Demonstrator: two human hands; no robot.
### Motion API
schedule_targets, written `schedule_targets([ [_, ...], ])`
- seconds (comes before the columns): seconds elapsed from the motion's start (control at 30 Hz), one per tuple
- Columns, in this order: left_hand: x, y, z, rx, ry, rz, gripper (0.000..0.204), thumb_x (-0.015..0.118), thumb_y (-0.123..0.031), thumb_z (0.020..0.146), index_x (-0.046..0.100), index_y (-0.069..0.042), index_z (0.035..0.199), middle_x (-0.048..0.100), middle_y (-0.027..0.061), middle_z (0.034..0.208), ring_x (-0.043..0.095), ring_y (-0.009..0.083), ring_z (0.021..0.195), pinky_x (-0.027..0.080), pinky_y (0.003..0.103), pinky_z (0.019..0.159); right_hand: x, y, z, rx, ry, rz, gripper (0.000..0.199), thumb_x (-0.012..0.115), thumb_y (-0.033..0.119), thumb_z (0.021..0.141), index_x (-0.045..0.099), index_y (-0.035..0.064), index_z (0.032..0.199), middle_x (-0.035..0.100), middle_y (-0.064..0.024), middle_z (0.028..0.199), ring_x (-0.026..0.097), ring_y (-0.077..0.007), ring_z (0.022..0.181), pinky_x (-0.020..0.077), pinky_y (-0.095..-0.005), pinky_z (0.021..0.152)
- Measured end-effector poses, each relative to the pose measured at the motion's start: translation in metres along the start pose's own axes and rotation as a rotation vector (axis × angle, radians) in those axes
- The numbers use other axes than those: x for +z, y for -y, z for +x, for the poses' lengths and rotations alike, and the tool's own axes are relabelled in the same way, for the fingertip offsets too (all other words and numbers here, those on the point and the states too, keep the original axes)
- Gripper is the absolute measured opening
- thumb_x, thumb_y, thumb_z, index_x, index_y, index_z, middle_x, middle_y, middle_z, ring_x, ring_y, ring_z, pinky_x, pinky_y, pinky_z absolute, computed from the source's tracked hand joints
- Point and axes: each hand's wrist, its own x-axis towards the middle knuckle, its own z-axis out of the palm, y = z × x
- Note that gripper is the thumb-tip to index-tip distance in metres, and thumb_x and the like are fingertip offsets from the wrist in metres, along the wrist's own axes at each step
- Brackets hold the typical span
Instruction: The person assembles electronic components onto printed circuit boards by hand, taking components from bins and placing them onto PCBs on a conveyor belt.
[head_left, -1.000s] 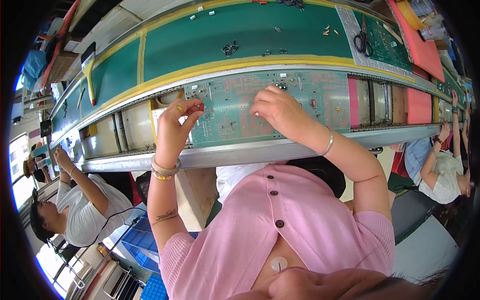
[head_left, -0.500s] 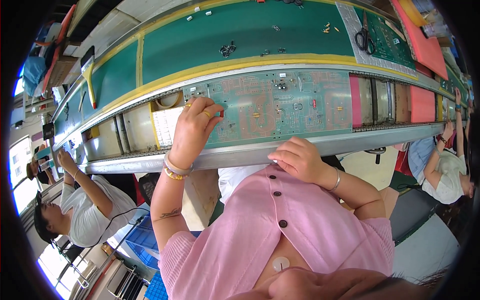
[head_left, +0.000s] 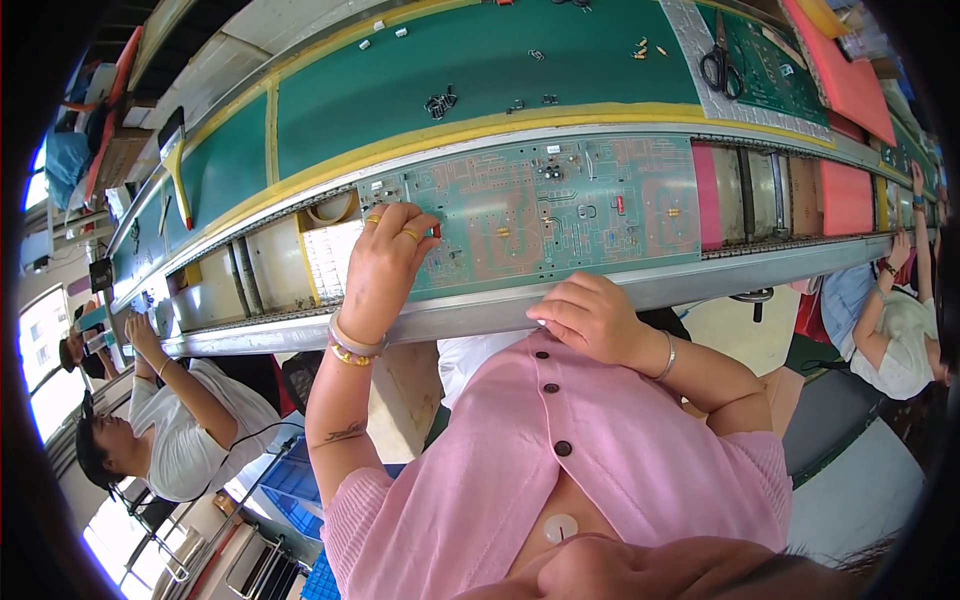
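A large green circuit board (head_left: pixel 590 240) lies across the rails of a conveyor in front of me. My left hand (head_left: pixel 385 250) is over its left end, thumb and fingers pinching a small red component (head_left: pixel 435 230) just above or against the board; the fingers hide whether it touches. A similar red component (head_left: pixel 620 205) stands farther right on the board, near a yellow banded one (head_left: pixel 673 212). My right hand (head_left: pixel 590 315) is curled at the near metal rail (head_left: pixel 470 305). Something small and white shows at its fingertips, too small to make out.
Beyond the board runs a green work surface (head_left: pixel 350 90) with black parts (head_left: pixel 440 103), white parts (head_left: pixel 401 32) and yellow parts (head_left: pixel 641 48). Scissors (head_left: pixel 720 70) lie at the far right, a yellow-handled brush (head_left: pixel 178 175) at left. Co-workers sit at left (head_left: pixel 200 430) and right (head_left: pixel 895 330).
The view has shifted slightly, so the board and surface sit a little farther left. My left hand still pinches the red component over the same area. My right hand stays curled near the rail.
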Motion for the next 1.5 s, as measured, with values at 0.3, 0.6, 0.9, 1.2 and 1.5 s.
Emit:
schedule_targets([
  [0.3,0.0,-0.003,0.006,-0.007,0.028,-0.003,0.024,0.072,-0.005,0.068,0.064,-0.004,0.091,0.057,0.008,0.089,0.057,0.0275,0.085,0.049,0.036,0.071,0.001,0.0,-0.002,-0.003,-0.002,-0.011,0.019,0.069,0.011,0.072,0.066,0.0117,0.091,0.059,0.0014,0.08,0.055,-0.0164,0.072,0.0459,-0.029,0.061],
  [0.6,0.028,-0.005,0.095,-0.082,-0.218,-0.278,0.02,0.071,-0.006,0.073,0.068,-0.003,0.093,0.062,0.0093,0.089,0.06,0.0256,0.076,0.049,0.033,0.07,0.002,0.001,-0.002,-0.018,0.005,0.0,0.018,0.069,0.012,0.072,0.066,0.0133,0.089,0.059,0.0021,0.08,0.055,-0.0162,0.072,0.0454,-0.0294,0.061],
  [0.9,0.05,-0.003,0.115,-0.099,-0.246,-0.242,0.013,0.069,-0.007,0.074,0.069,-0.003,0.087,0.063,0.0094,0.086,0.06,0.0267,0.08,0.049,0.035,0.073,-0.001,0.0,-0.005,-0.013,-0.003,0.061,0.018,0.069,0.011,0.072,0.067,0.0133,0.09,0.061,0.0008,0.081,0.056,-0.0174,0.073,0.046,-0.0304,0.061],
  [1.2,0.022,-0.024,0.072,-0.104,-0.274,-0.422,0.014,0.068,-0.001,0.077,0.069,-0.003,0.092,0.067,0.0082,0.086,0.065,0.0196,0.074,0.052,0.028,0.068,-0.059,-0.048,0.086,0.128,-0.061,-0.282,0.018,0.066,0.01,0.076,0.064,0.0123,0.094,0.059,-0.0031,0.083,0.055,-0.023,0.082,0.0484,-0.0353,0.066],
  [1.5,0.014,-0.037,0.048,-0.15,-0.375,-0.523,0.035,0.07,0.006,0.073,0.066,-0.005,0.106,0.066,0.0071,0.084,0.064,0.0161,0.076,0.051,0.027,0.069,-0.047,-0.1,0.143,0.08,-0.1,-0.416,0.018,0.069,0.011,0.073,0.066,0.0093,0.091,0.058,-0.0018,0.087,0.054,-0.0221,0.086,0.0486,-0.0356,0.072],
])
